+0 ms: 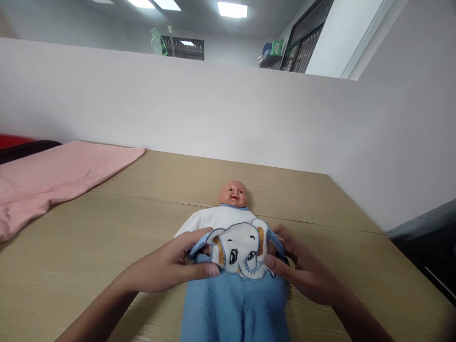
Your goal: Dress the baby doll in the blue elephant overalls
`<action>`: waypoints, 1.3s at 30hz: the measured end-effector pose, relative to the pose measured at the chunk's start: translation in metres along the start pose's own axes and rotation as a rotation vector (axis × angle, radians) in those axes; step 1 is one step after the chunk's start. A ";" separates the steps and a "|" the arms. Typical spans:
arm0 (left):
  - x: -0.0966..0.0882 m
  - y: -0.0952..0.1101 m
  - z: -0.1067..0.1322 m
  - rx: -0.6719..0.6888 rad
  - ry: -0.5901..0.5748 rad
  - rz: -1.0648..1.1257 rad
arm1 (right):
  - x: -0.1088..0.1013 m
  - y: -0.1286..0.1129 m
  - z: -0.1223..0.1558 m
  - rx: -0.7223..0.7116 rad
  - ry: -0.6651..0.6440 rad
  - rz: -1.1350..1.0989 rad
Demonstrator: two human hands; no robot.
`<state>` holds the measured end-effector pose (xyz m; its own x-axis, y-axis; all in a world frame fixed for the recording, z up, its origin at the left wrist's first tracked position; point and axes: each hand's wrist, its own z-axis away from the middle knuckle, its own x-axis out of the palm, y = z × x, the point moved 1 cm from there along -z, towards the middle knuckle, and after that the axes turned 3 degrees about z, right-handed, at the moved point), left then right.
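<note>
A baby doll (pixel 233 194) lies on its back on the wooden table (pixel 107 237), head away from me. It wears a white top and blue overalls (pixel 235 304) with an elephant patch (pixel 240 249) on the bib. My left hand (pixel 171 266) pinches the bib's left edge near the strap, fingers closed on the fabric. My right hand (pixel 301 268) grips the bib's right edge in the same way. Both thumbs press against the sides of the elephant patch.
A pink cloth (pixel 53 178) is spread over the table's far left corner. A white partition wall (pixel 213 109) runs along the back and right of the table. A dark object (pixel 427 247) sits beyond the right edge.
</note>
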<state>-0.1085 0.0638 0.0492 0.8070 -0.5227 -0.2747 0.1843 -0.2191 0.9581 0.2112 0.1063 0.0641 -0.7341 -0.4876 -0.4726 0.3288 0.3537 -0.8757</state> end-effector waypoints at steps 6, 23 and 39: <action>0.008 0.007 -0.010 -0.048 0.007 -0.028 | 0.008 0.001 -0.010 0.008 -0.370 -0.056; 0.009 -0.006 -0.004 -0.101 -0.206 0.048 | 0.036 -0.012 -0.003 -0.008 -0.462 -0.112; 0.038 -0.029 0.035 -0.075 -0.224 0.425 | 0.064 -0.035 0.034 0.110 -0.584 -0.295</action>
<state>-0.1028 0.0215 0.0085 0.6803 -0.7196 0.1394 -0.0890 0.1077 0.9902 0.1727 0.0354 0.0609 -0.3700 -0.9151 -0.1602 0.2442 0.0706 -0.9671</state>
